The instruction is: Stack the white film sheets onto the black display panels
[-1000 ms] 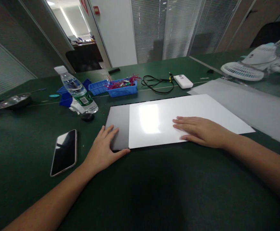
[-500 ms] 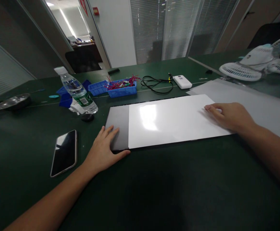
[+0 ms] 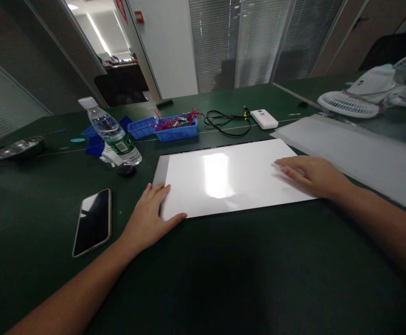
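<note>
A glossy white sheet (image 3: 223, 179) lies on a flat grey panel (image 3: 160, 171), covering all but a thin strip at the panel's left edge. My left hand (image 3: 149, 218) rests open at the near left corner, fingers against the sheet and panel edge. My right hand (image 3: 310, 174) lies flat and open on the sheet's right end, fingers pointing left. Both hands hold nothing.
A phone (image 3: 93, 220) lies left of my left hand. Behind stand a tilted water bottle (image 3: 112, 132), blue trays (image 3: 175, 128) with coloured bits, a black cable (image 3: 225, 122) and a white power bank (image 3: 264, 118). More translucent sheets (image 3: 356, 156) and a white fan (image 3: 373, 90) sit at right.
The white sheet has slid left over the grey panel, so only a narrow grey strip shows. My right hand went to the sheet's right end, then came left with it. My left hand stayed.
</note>
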### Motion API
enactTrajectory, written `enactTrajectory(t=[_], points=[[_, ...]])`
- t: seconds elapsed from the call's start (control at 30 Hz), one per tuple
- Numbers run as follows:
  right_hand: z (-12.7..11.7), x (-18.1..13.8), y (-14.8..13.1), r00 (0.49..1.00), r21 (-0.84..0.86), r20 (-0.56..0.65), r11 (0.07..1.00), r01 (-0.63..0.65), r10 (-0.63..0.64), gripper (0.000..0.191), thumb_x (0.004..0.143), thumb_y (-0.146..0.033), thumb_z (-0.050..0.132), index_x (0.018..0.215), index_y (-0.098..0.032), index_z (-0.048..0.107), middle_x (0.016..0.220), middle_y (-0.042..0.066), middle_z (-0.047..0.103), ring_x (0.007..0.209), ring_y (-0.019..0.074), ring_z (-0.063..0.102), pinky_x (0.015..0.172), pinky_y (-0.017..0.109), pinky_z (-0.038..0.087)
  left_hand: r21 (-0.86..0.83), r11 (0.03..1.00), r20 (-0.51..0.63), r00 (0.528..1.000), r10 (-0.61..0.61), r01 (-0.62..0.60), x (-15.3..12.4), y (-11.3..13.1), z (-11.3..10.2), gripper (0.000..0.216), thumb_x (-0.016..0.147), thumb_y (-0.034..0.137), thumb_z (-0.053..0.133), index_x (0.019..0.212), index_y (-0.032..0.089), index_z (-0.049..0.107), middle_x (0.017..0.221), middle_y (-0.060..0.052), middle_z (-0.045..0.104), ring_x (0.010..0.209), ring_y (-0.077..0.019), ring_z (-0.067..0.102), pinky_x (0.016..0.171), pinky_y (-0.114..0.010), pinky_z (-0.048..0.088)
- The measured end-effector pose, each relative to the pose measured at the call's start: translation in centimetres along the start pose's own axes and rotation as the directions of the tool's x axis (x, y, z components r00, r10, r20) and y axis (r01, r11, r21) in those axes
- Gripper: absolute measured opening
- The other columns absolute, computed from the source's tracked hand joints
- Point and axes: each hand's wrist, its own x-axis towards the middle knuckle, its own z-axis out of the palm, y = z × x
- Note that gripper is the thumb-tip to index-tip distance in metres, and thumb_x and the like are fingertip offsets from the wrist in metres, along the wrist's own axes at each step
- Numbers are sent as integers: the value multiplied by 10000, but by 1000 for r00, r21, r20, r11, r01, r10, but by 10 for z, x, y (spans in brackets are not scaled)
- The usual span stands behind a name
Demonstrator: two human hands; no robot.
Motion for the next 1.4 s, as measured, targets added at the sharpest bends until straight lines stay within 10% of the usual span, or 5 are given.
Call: enactTrajectory(t=[0.23, 0.47, 1.4], points=[[-5, -1, 1, 987, -70, -60, 986, -152, 148, 739, 1104, -681, 299, 1437, -209, 760, 1445, 145, 739, 1265, 408, 704, 981, 587, 567, 0, 998, -45, 997, 57, -57, -1, -7, 5, 914, 932, 754, 584, 1599, 131, 543, 1742, -203, 450, 1679, -475, 267, 1347, -691, 284], [-15, 3, -5, 826, -252, -102, 789, -560, 554, 801, 1062, -738, 281, 1445, -223, 761, 1088, 202, 807, 872, 371, 693, 698, 471, 472, -22, 997, -69, 995, 69, -70, -2, -10, 7, 865, 968, 758, 545, 1580, 146, 569, 1730, -191, 473, 1673, -471, 287, 1338, -709, 288], [-3, 0, -4, 957, -88, -137, 959, -270, 257, 698, 1085, -653, 365, 1411, -204, 787, 1332, 142, 792, 1005, 357, 755, 850, 512, 556, -24, 995, -104, 991, 89, -92, -1, -15, 9, 658, 1049, 550, 484, 1564, 154, 590, 1703, -183, 512, 1665, -411, 342, 1345, -664, 315]])
